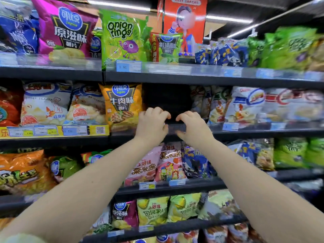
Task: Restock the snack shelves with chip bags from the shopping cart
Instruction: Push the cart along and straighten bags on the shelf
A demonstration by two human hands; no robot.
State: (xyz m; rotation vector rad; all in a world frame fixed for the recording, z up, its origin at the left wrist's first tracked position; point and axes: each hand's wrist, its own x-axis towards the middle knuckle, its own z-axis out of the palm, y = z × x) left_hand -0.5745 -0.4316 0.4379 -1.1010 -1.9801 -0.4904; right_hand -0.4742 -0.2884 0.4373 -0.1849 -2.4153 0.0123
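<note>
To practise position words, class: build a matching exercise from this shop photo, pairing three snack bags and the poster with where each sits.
Things:
1. onion rings bag
2. beef chips bag
3. pink bag
4. poster

Places:
A. on the third shelf down
B. above the top shelf
C. on the second shelf down
D. on the top shelf

Pairs: 1-D, 2-C, 3-A, 4-B

**Dark shelving under strip lights**

We faced a run of dark grey shelves, each front edge carrying a clear rail with blue price tags; a yellow strip lined the second shelf's left end. Above the top shelf we saw a red poster of a cartoon figure. Long strip lights crossed the dark ceiling.
</note>
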